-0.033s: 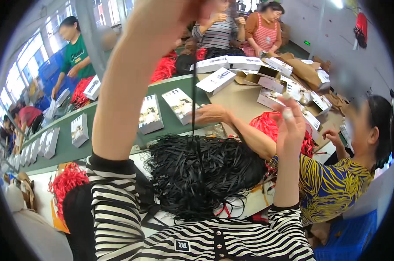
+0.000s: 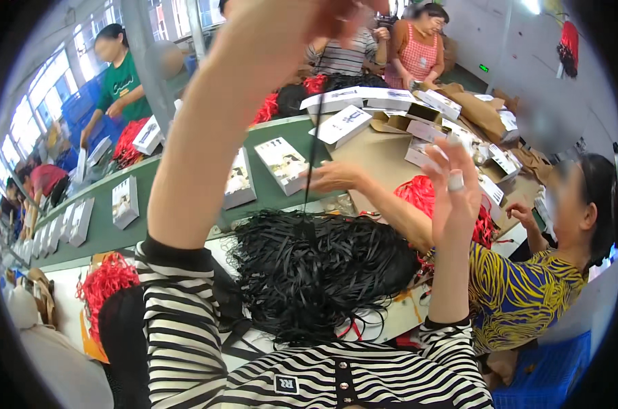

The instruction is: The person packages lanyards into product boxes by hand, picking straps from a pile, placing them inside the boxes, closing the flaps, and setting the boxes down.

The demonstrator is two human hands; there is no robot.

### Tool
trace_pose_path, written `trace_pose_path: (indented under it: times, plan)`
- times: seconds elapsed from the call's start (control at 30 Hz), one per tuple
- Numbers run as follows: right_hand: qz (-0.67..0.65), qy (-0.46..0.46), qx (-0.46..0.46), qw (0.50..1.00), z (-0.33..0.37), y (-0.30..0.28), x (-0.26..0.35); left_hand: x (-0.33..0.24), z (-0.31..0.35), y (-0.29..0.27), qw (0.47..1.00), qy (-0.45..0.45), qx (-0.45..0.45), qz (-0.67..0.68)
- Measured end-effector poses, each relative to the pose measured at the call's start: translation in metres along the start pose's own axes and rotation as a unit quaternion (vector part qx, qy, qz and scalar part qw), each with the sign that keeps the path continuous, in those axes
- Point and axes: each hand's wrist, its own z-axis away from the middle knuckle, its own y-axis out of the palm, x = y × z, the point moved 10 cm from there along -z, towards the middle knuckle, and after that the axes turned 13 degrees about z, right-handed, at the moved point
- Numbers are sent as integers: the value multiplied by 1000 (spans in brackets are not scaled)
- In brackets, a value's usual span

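Note:
My left hand point(image 2: 343, 19) is raised high at the top edge, partly cut off and blurred. From its closed fingers a thin black strap point(image 2: 314, 150) hangs down into a large tangled pile of black straps point(image 2: 322, 273) in front of me. My right hand point(image 2: 455, 187) is lifted to the right of the pile, fingers apart and nothing in them. White coverings wrap some of its fingertips. Behind the strap, the co-worker's hand point(image 2: 333, 176) reaches toward a white printed box point(image 2: 281, 163).
A green conveyor point(image 2: 159, 198) carries several white boxes across the far side. Open boxes point(image 2: 428, 129) crowd the table at back right. Red strap bundles point(image 2: 108, 283) lie to the left, with more point(image 2: 418, 194) beside the co-worker point(image 2: 527, 286) at right. A blue crate point(image 2: 547, 375) stands low at right.
My left hand and forearm have shifted slightly right, and the hanging strap now slants. My right hand has turned a little. The co-worker's reaching hand has moved slightly.

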Motion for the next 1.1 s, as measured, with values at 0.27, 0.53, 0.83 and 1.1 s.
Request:
trace_pose_path:
  times: [0.27, 0.53, 0.83, 1.1]
  plan:
    - [-147, 155, 298, 930, 30, 109, -6, 14, -15, 4, 998, 62, -28, 5]
    - [-217, 286, 371, 856, 49, 87, -23, -3, -11, -99, 986, 91, -137, -24]
    - [88, -102, 126, 983, -31, 75, 10, 55, -17, -1, 993, -60, 57, -79]
    - [-87, 175, 323, 926, 12, 108, -60, 25, -58, -96, 997, 34, -31, -65]
